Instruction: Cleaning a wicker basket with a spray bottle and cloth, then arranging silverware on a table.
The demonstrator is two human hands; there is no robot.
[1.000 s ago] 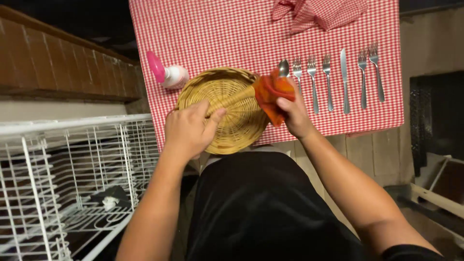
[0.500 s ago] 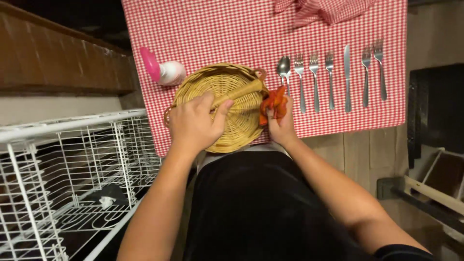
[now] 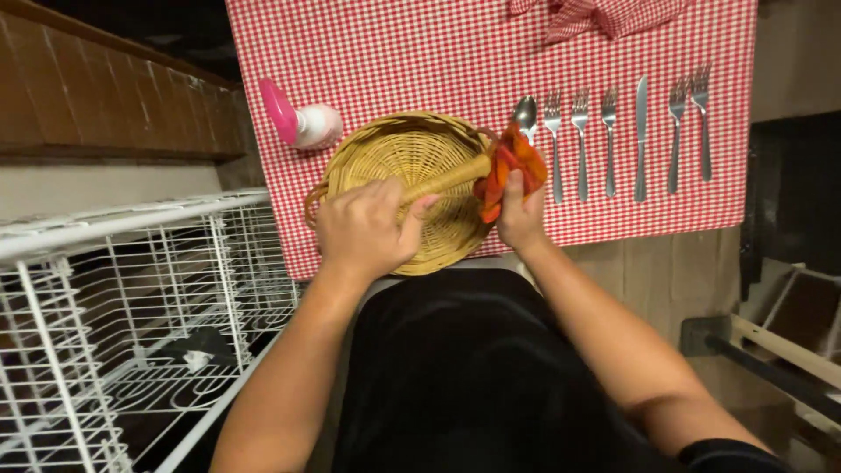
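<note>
**Basket held, cloth pressed to its handle**

Landmark: round wicker basket (image 3: 412, 188), lying on the near edge of a red-checked cloth (image 3: 420, 52).

- Left hand (image 3: 363, 228): lies over the basket's near-left rim, fingers curled down around it, thumb against the handle (image 3: 447, 181) that spans the basket. Closed grip on the basket.
- Right hand (image 3: 521, 215): at the basket's right rim, fingers pinched shut on a bunched orange rag (image 3: 504, 166), which is touching the right end of the handle.
- Left of the basket, just beyond its far rim: a white bottle with a pink cap (image 3: 302, 123), lying on its side.
- Right of the basket: a spoon (image 3: 526, 114) just beside the rag, then a row of forks and one knife (image 3: 641, 131), well apart from the hands.
- Left of and below the basket, off the cloth: a white wire rack (image 3: 131, 324).
</note>
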